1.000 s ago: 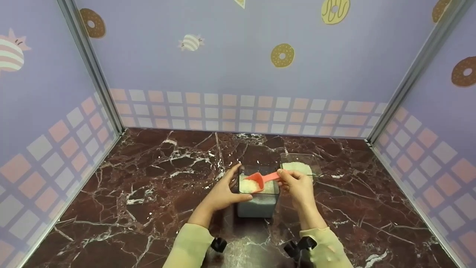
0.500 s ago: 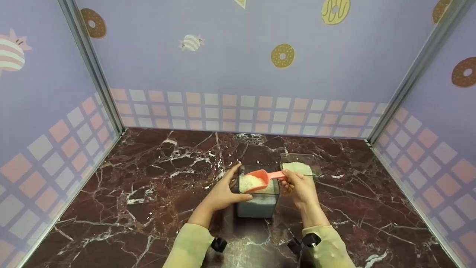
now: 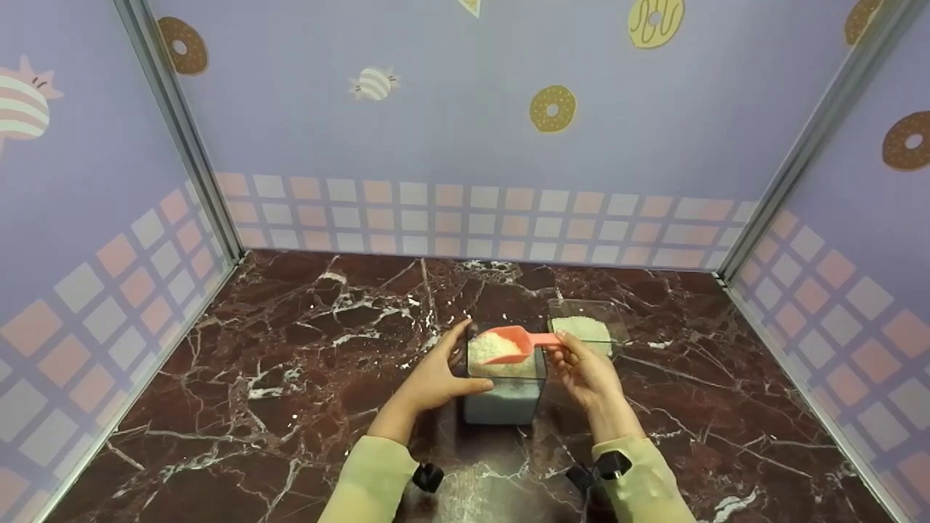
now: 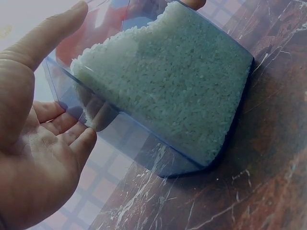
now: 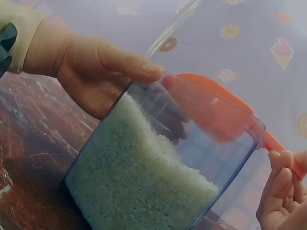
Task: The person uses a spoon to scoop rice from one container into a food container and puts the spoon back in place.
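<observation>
A clear rice container (image 3: 501,408) stands on the table, with pale rice (image 4: 168,86) filling much of it. My left hand (image 3: 432,379) holds its left side near the rim, thumb at the front and fingers along the side wall. Between thumb and fingertips, my right hand (image 3: 590,374) pinches the handle of a red-orange scoop (image 3: 517,338). A heap of rice fills the scoop's bowl, which is level with the container's mouth. In the right wrist view the scoop (image 5: 216,112) shows through the clear wall, above the sloping rice surface.
Behind the right hand stands a second clear container (image 3: 614,319) with white rice in it, partly hidden by that hand. White specks lie on the dark marbled table (image 3: 290,349) left of the rice container. Patterned panels (image 3: 465,131) enclose the back and sides.
My right hand has drawn the scoop slightly right and up out of the rice, and its bowl has turned level with a heap in it. The left hand has kept its place.
</observation>
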`<state>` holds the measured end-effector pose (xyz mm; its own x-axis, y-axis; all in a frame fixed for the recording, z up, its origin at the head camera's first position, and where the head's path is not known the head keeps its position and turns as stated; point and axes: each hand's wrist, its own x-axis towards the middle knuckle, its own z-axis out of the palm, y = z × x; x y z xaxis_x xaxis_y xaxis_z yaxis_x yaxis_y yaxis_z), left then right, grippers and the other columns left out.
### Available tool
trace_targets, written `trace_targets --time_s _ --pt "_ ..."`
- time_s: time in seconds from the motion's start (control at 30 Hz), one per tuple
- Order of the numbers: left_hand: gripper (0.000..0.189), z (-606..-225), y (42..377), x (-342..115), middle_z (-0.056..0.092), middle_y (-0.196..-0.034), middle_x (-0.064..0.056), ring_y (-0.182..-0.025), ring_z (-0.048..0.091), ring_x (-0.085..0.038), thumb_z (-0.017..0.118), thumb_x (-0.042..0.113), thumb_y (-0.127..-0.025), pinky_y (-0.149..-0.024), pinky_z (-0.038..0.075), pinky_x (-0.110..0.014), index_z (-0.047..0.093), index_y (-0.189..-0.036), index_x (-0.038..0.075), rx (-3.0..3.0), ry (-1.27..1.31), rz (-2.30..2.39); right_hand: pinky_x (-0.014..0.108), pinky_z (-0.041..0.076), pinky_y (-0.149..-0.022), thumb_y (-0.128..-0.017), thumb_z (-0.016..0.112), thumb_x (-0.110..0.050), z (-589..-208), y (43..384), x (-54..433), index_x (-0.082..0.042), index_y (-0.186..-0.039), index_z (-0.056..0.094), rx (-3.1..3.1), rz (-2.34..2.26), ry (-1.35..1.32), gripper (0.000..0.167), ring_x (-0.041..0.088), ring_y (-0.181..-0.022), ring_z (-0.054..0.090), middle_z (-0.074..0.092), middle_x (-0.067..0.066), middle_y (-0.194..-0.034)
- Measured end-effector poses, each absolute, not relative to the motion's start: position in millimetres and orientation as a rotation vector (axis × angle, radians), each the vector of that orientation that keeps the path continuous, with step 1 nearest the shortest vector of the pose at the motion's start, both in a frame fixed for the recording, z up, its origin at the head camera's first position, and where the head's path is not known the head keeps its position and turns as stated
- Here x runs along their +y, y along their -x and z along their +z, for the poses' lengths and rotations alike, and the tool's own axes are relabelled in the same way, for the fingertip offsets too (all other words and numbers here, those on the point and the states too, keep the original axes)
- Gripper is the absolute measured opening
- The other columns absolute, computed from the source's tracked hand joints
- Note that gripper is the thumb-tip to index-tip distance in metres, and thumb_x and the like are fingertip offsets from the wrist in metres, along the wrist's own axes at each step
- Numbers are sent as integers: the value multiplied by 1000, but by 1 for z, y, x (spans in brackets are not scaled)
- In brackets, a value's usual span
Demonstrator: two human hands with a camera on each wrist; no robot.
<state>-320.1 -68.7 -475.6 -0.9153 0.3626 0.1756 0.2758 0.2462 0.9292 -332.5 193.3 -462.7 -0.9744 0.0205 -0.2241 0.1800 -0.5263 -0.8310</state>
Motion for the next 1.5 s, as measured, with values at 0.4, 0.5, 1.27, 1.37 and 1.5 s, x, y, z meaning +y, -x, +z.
trace_targets --time_s 0.4,0.5,1.27,1.37,1.5 --pt "112 -476 321 -68 28 -167 -23 -151 38 -41 91 25 -76 -128 29 -52 23 -163 5 2363 -631 1828 6 43 -47 -109 48 -14 -454 331 202 -7 -76 70 1204 -2666 -339 40 2 -52 56 69 -1 -64" --pt "114 -475 320 -69 26 -168 -21 -151 37 -41 92 31 -76 -128 29 -53 23 -164 9 2383 -625 1790 6 44 -47 -109 47 -15 -452 331 206 -7 -75 70 1183 -2676 -332 42 1 -52 56 69 -1 -64" --pt "115 -476 319 -69 23 -169 -20 -152 35 -43 92 33 -76 -127 31 -48 22 -164 11 2347 -638 1809 13 51 -48 -98 68 -11 -466 344 276 -8 -68 72 1223 -3144 -846 31 6 -51 61 67 -1 -59" --pt "116 -476 319 -69 23 -170 -20 -152 35 -43 92 35 -75 -127 31 -47 22 -164 12 2356 -629 1803 13 53 -51 -96 71 -12 -473 347 273 -11 -68 70 1529 -3140 -952 28 3 -53 62 68 -4 -61" --pt "115 -475 319 -69 23 -170 -19 -152 35 -43 91 36 -76 -127 31 -48 22 -165 13 2366 -623 1789 13 54 -51 -95 72 -8 -480 350 270 -11 -71 68 1905 -3111 -940 24 3 -52 64 69 -8 -64"
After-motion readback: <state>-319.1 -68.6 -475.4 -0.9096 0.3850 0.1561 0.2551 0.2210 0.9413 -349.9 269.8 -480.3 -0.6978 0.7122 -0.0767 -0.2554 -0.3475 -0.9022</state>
